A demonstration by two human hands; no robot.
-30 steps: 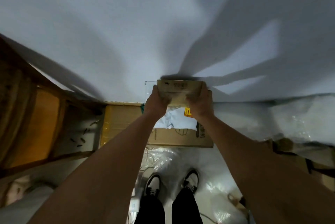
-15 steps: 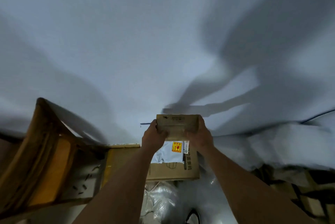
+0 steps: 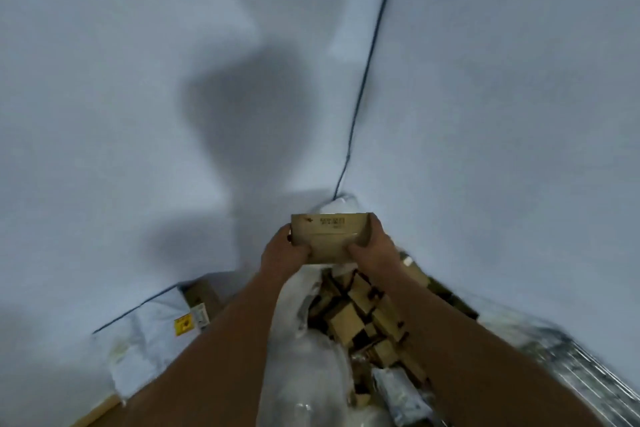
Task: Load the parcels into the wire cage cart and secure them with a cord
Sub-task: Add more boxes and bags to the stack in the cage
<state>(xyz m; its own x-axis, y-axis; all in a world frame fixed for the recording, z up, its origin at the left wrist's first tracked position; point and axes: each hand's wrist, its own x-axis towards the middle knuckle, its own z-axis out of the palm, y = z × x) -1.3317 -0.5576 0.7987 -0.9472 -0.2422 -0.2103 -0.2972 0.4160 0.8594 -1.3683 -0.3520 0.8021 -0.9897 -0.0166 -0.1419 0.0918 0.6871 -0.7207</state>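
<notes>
Cardboard parcel [image 3: 330,236], print too blurred to read, clasped by left hand [image 3: 284,253] and right hand [image 3: 374,249] fingers.

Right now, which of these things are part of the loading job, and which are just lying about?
Part of the job:
small cardboard box, held in left hand and right hand
pile of parcels below

Lying about:
cable on wall
grey mailer bag

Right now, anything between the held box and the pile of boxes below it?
Nothing visible. Both hands, left hand and right hand, grip the small cardboard box in the air above the pile of cardboard boxes. The gap beneath is open; crumpled clear plastic lies left of the pile, not over it.
</notes>
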